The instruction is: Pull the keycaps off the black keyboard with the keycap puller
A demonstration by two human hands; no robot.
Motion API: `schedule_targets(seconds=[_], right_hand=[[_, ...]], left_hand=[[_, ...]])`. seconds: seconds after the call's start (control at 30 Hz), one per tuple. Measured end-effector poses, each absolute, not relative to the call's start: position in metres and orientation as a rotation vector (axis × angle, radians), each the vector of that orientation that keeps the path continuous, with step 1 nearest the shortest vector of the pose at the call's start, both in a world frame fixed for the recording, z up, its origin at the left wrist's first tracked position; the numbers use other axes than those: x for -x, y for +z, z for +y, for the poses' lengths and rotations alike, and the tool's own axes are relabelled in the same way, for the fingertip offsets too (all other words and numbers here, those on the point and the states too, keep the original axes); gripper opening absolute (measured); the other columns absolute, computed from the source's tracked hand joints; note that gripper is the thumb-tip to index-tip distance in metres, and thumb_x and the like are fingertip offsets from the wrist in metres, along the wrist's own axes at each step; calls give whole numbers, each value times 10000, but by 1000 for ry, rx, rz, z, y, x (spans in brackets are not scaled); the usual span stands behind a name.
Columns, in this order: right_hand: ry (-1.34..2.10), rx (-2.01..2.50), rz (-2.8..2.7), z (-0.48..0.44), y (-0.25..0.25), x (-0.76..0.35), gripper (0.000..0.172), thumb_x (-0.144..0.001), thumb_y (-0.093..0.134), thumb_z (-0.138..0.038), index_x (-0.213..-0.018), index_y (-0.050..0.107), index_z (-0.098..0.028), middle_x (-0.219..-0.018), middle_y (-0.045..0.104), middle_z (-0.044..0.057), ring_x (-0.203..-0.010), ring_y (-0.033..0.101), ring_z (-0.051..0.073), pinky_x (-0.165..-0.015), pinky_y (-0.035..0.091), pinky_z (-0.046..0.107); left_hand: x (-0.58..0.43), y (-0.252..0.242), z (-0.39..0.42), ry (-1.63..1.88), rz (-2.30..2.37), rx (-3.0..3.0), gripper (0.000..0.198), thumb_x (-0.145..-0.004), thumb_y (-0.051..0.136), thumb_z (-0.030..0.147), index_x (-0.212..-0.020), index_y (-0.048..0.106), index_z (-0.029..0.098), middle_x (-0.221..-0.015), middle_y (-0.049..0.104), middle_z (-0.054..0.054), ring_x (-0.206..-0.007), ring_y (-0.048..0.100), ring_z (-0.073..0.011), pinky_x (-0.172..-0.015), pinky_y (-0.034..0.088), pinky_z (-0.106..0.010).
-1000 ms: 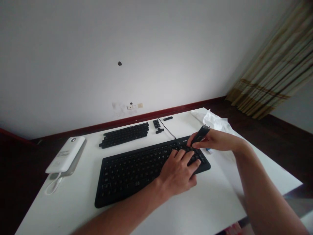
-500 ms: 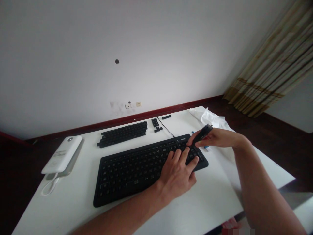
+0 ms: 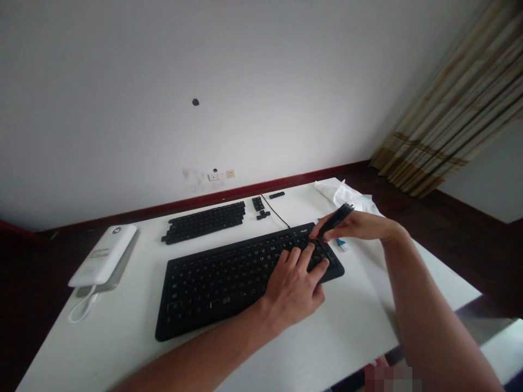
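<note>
A black keyboard (image 3: 216,288) lies on the white table, its keycaps off over much of its face. My left hand (image 3: 292,288) rests on the right part of it, fingers spread and touching the number-pad area. In my right hand (image 3: 355,224) is a slim black brush (image 3: 338,218), gripped by thumb and fingers. Its bristle-like end points up and to the right, while the lower end reaches the keyboard's upper right corner, partly hidden by the fingers. A small blue and white item (image 3: 341,245) lies just right of the keyboard.
Behind the keyboard lie rows of loose black keycaps (image 3: 206,222) and smaller keycap groups (image 3: 258,203). A white power bank (image 3: 104,256) with a short cable is at left. White crumpled wrapping (image 3: 347,195) lies at the far right; the keyboard's cord (image 3: 274,210) runs back.
The view has shifted slightly. My right hand still holds the brush at nearly the same spot on the keyboard, and my left hand stays in place.
</note>
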State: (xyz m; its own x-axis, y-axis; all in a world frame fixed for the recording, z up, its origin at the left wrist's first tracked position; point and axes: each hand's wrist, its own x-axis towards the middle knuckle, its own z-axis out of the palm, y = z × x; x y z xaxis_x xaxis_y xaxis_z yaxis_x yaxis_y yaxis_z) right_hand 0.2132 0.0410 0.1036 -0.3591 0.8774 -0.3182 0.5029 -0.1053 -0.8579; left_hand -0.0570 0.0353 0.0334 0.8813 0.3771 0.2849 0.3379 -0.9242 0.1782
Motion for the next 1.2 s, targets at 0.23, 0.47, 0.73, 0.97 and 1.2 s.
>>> schedule_targets(seconds=[0.23,0.47,0.73,0.97,1.2], right_hand=[[1293,1496,-1694,47,97,-209,507,-877,751,-612,-1145,797,-184,-1124,778,107,-1039,718,275,-932,594,393],[1263,1516,-1569,51,89,-212,504,-848,778,-595,-1093,789,-154,-1005,788,109,-967,743,267,-883,623,412],[1286,1569,-1578,50,90,-212,535,-831,777,-627,-1076,796,-152,-961,789,102,-933,751,254,-868,632,390],[1305,1584,-1527,50,86,-217,498,-823,793,-608,-1039,801,-159,-961,798,101,-903,758,249,-852,636,384],[1341,1584,-1476,50,89,-212,492,-794,820,-604,-1010,801,-161,-932,797,90,-907,757,238,-844,634,364]], left_hand=[[56,34,34,475,559,-2935,539,-957,602,370,-1484,538,279,-1586,455,-111,-1183,533,-290,-948,499,-457],[52,37,45,495,547,-2905,637,-922,661,498,-1497,522,261,-1603,438,-123,-1304,479,-329,-1029,463,-490],[41,39,53,510,536,-2849,662,-863,722,536,-1445,570,260,-1487,529,-125,-1297,478,-348,-1059,439,-516],[34,34,66,535,463,-2713,761,-715,853,525,-1398,618,284,-1379,557,-117,-1282,489,-327,-1100,421,-499],[32,31,67,563,386,-2674,699,-745,837,449,-1381,627,254,-1311,606,-80,-1244,505,-300,-1123,403,-469]])
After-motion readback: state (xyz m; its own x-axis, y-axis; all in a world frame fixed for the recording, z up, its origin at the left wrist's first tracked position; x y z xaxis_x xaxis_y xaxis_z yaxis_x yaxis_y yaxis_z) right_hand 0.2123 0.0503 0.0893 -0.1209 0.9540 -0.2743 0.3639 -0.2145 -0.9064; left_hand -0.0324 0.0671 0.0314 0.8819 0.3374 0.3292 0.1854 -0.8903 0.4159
